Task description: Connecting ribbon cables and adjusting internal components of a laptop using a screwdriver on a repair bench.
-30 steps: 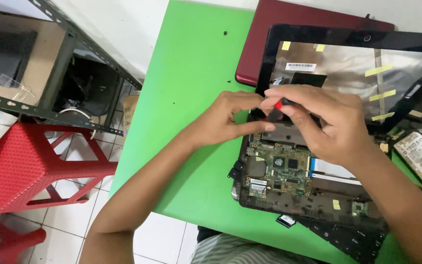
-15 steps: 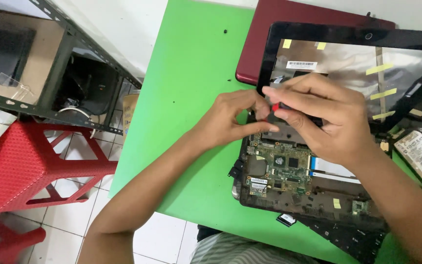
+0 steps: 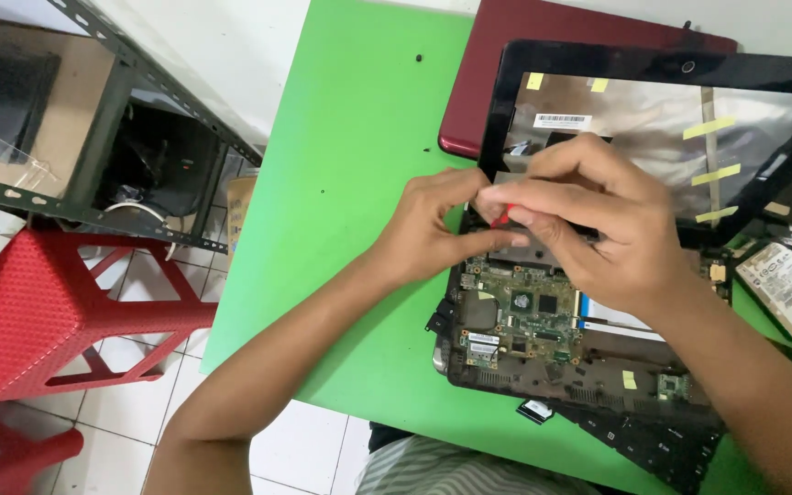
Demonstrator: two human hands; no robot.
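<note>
**Opened laptop, small red-handled tool at the hinge edge**

Item: small red tool, only its tip showing, pinched in the closed fingertips of the right hand; it sits over the rear edge of the exposed motherboard. Likely light, rigid and slippery; best held near the tip. The bare board looks fragile; handle by the case edges.

Left hand: curled, fingertips meeting the right hand's; whether it grips anything is hidden.

Adjacent: black screen bezel, loose hard drive, green table.

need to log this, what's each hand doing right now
left hand: fingers pinched at the opened laptop, grip unclear
right hand: closed on a small red-handled tool
</note>
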